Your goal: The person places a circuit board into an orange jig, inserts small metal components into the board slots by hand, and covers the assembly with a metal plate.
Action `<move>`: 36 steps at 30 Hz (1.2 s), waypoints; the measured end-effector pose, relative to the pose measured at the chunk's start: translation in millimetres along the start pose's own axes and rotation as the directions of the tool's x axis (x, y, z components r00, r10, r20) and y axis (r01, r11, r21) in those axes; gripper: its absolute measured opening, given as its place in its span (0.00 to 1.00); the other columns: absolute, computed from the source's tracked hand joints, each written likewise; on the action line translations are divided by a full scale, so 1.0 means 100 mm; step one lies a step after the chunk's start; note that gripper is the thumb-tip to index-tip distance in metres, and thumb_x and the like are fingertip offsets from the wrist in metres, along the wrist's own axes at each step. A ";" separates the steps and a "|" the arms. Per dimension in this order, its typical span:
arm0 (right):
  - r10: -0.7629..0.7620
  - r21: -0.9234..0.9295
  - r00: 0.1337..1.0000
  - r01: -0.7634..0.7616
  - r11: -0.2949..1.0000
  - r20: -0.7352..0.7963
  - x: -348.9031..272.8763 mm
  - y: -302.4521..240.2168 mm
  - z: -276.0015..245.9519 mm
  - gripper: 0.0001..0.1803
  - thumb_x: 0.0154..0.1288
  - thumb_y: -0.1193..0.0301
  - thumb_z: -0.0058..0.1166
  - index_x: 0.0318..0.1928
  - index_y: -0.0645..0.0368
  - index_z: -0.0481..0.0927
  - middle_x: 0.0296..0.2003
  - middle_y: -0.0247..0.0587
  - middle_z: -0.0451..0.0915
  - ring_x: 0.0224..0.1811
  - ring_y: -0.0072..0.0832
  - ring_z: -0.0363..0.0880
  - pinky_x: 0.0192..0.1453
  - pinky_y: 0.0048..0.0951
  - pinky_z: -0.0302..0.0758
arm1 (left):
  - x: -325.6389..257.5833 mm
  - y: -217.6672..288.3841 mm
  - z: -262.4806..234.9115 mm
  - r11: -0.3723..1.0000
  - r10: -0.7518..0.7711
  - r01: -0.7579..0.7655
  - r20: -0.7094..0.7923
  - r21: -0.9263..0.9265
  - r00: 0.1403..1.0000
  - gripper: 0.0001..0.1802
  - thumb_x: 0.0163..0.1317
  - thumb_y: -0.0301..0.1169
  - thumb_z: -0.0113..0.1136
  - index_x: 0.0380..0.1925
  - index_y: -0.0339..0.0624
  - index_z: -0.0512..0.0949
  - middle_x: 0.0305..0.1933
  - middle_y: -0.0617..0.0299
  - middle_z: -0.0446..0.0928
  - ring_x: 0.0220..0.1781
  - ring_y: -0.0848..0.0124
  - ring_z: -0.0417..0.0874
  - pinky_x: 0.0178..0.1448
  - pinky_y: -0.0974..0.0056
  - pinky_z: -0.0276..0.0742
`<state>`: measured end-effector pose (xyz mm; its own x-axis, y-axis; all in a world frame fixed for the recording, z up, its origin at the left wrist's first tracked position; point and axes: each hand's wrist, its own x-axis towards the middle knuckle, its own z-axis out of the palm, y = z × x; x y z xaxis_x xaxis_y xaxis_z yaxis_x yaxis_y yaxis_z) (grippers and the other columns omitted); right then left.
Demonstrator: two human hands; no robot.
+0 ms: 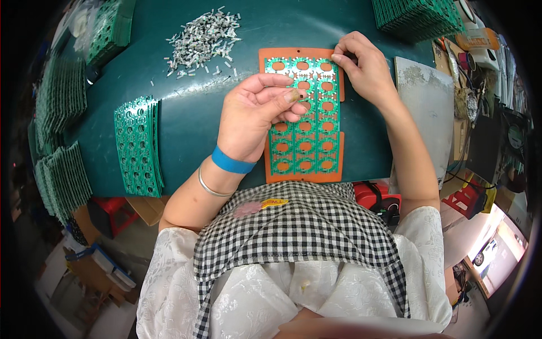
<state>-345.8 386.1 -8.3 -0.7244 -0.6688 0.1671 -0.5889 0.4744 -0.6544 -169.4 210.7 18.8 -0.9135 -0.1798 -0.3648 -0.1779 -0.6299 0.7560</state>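
Observation:
A green circuit board panel with rows of oval openings lies on an orange holder plate in front of me. Over the panel's upper left part hovers my left hand, thumb and fingers pinched together. A tiny dark spot shows at its fingertips; whether it is a held piece I cannot make out. At the holder's upper right corner, my right hand has thumb and forefinger closed near the panel's edge. What sits between those fingertips, if anything, is too small to name.
A heap of small silvery strips lies at the far left of the green table. Stacked green panels stand at left, along the left edge and at far right. A grey metal plate lies right.

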 end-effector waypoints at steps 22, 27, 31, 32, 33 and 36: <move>-0.308 -0.219 0.951 0.304 0.927 0.015 0.00 -0.05 0.03 0.06 0.57 0.76 0.63 0.34 0.62 0.78 0.36 0.40 0.77 0.43 0.39 0.76 0.46 0.36 0.75 | 0.00 -0.03 0.05 0.998 0.005 -0.007 0.042 0.056 0.999 0.11 0.65 0.25 0.65 0.46 0.32 0.79 0.40 0.56 0.85 0.34 0.78 0.82 0.39 0.74 0.80; -0.311 -0.190 0.951 0.304 0.934 -0.007 -0.03 -0.15 -0.07 0.08 0.56 0.77 0.64 0.36 0.63 0.79 0.38 0.40 0.78 0.44 0.38 0.78 0.46 0.34 0.76 | 0.01 -0.06 0.02 1.000 0.029 -0.029 0.052 0.011 0.998 0.10 0.65 0.24 0.64 0.45 0.33 0.80 0.40 0.57 0.85 0.35 0.77 0.82 0.41 0.73 0.80; -0.350 0.072 0.935 0.354 0.932 -0.065 -0.16 -0.53 -0.14 0.12 0.51 0.73 0.69 0.37 0.59 0.81 0.36 0.39 0.79 0.39 0.38 0.79 0.41 0.36 0.77 | 0.01 -0.07 0.02 0.999 0.041 -0.039 0.050 -0.026 0.998 0.10 0.65 0.24 0.64 0.45 0.33 0.80 0.40 0.59 0.85 0.34 0.78 0.82 0.40 0.74 0.79; -0.397 0.156 0.915 0.404 0.901 -0.076 -0.22 -0.63 -0.14 0.13 0.50 0.73 0.70 0.37 0.59 0.81 0.37 0.39 0.79 0.39 0.38 0.79 0.41 0.35 0.78 | 0.01 -0.06 0.04 0.999 0.041 -0.039 0.051 -0.028 0.998 0.10 0.65 0.24 0.64 0.45 0.33 0.80 0.40 0.59 0.85 0.34 0.78 0.82 0.40 0.74 0.79; -0.385 0.185 0.921 0.390 0.902 -0.064 -0.27 -0.69 -0.14 0.14 0.47 0.75 0.70 0.36 0.58 0.82 0.37 0.39 0.80 0.39 0.37 0.80 0.41 0.33 0.78 | 0.00 -0.06 0.05 0.999 0.034 -0.034 0.049 -0.018 0.998 0.10 0.66 0.24 0.64 0.45 0.34 0.80 0.39 0.59 0.85 0.34 0.78 0.82 0.40 0.74 0.78; -0.453 0.063 0.887 0.459 0.886 -0.092 -0.33 -0.68 -0.11 0.13 0.44 0.77 0.70 0.34 0.58 0.82 0.37 0.38 0.80 0.38 0.37 0.80 0.39 0.33 0.78 | -0.02 -0.07 0.07 1.000 0.014 -0.014 0.053 0.004 0.998 0.09 0.66 0.25 0.63 0.45 0.34 0.80 0.38 0.60 0.85 0.34 0.78 0.82 0.39 0.74 0.78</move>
<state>-285.6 382.0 39.0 -0.4085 -0.7551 0.5129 -0.8319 0.0767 -0.5497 -169.0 221.0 17.8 -0.9341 -0.1482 -0.3247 -0.1661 -0.6246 0.7631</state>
